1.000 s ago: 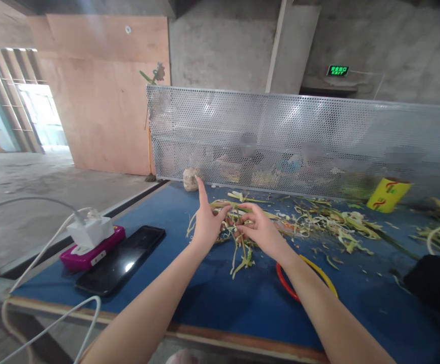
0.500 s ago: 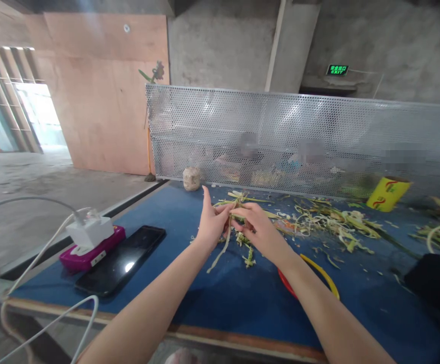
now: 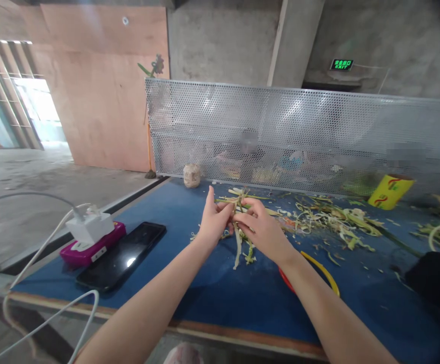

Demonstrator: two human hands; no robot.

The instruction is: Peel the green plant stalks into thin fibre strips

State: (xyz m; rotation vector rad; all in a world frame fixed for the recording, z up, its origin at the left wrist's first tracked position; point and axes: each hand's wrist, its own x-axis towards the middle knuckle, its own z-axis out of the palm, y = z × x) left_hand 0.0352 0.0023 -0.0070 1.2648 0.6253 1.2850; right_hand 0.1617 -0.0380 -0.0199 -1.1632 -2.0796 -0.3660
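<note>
My left hand (image 3: 215, 222) and my right hand (image 3: 262, 228) meet above the blue table (image 3: 212, 303). Pale green, ribbon-like plant strips pass between their fingertips. One limp plant strip (image 3: 238, 250) hangs below the hands toward the tabletop. My left thumb points up while its other fingers curl around the strips. The fingers of my right hand pinch the same strips from the other side. Small green plant bits (image 3: 249, 255) lie beneath. What exactly sits inside the grip is partly hidden by the fingers.
Plant scraps (image 3: 329, 222) litter the table's right half. A yellow roll (image 3: 390, 192), a beige lump (image 3: 192, 176) and a perforated metal panel (image 3: 204, 116) stand behind. A phone (image 3: 125, 258) and purple power strip (image 3: 94, 247) are left. A red-and-yellow ring (image 3: 328, 275) lies under my right forearm.
My right fingers have shifted and bent more around the strips. The hanging strip has swung right and now falls more steeply. The camera view has moved slightly.
</note>
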